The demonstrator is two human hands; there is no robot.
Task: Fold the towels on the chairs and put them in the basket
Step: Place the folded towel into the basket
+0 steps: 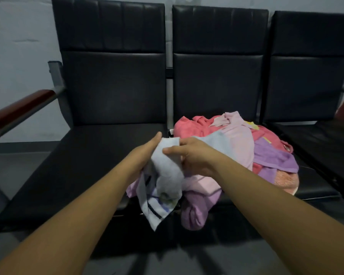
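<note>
Both of your hands are on one light blue towel, lifted off the pile of towels that covers the middle chair seat. Your left hand holds the upper hem with the thumb laid along the near face; its fingers are behind the cloth, so exactly how that grip closes cannot be told. Your right hand sits just beside it, its grip pinching the same hem between thumb and curled fingers.

The towel's long axis runs down and toward you from the two grips. It hangs bunched, with its striped end dangling past the front edge of the seats. The hands are nearly touching, so I judge that spreading the hem calls for them to part sideways.

The open room lies to your left: the left chair seat is bare as far as the armrest. The pile crowds the right hand's side. The basket is not in view.
</note>
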